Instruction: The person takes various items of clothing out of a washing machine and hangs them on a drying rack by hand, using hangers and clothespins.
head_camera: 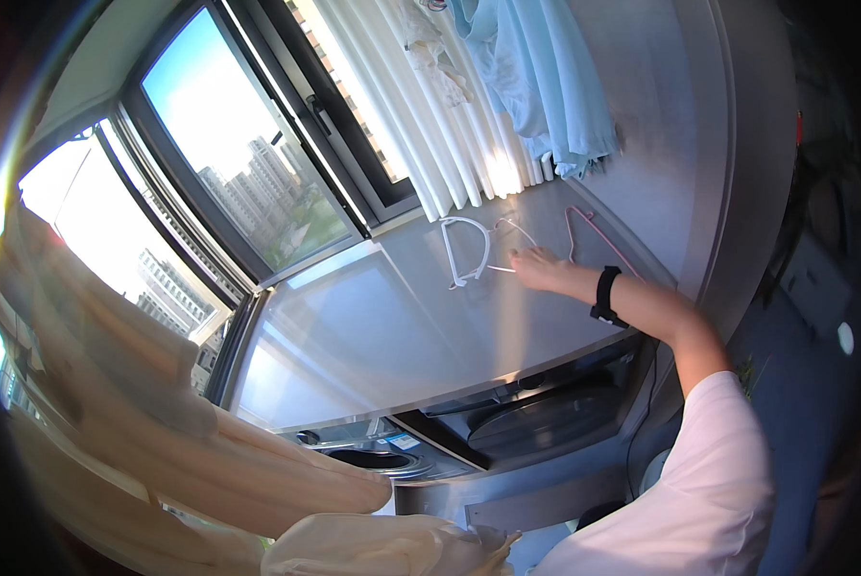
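Note:
My right hand (538, 268), with a black band on its wrist, reaches over the grey countertop (402, 338). Its fingers are curled on a thin, pale clothes hanger (501, 268), partly hidden by the hand. Just left of it lies a white clothes hanger (485, 248) with a curved frame. To the right, a pink clothes hanger (607, 241) rests near the wall, partly behind my forearm. My left hand is out of view.
Light blue garments (546, 79) and a white curtain (430, 108) hang above the counter's back. Beige cloth (243, 453) hangs at lower left. Front-loading machines (546, 417) stand under the counter, with windows (243, 137) behind it. A cable (643, 417) hangs at right.

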The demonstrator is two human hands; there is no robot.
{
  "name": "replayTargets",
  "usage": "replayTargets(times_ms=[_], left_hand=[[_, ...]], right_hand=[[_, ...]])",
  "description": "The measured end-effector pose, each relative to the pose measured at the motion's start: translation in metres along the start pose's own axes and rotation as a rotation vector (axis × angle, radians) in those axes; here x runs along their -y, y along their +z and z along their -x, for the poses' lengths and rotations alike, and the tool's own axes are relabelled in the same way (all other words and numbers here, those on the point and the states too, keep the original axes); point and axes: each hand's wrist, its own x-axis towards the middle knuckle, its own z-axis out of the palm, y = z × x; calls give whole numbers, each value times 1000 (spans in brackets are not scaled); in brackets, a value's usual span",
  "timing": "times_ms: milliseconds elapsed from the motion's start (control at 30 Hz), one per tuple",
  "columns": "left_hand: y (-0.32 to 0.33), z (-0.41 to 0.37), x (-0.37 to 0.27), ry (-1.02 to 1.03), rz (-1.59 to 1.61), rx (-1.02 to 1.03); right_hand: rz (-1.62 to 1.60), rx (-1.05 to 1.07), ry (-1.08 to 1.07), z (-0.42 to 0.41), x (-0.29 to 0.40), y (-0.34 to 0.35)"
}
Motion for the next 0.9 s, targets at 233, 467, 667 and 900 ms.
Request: replayTargets(times_ms=[233, 467, 667, 900], left_hand=[[-26, 17, -5, 257, -404, 44], [44, -24, -2, -97, -324, 23], [47, -75, 5, -214, -299, 152], [55, -133, 16, -281, -309, 276]], right_hand=[[230, 341, -232, 18, 27, -163], [-708, 271, 92, 120, 38, -212], [-1528, 157, 104, 224, 91, -189], [-1623, 16, 109, 297, 110, -200]])
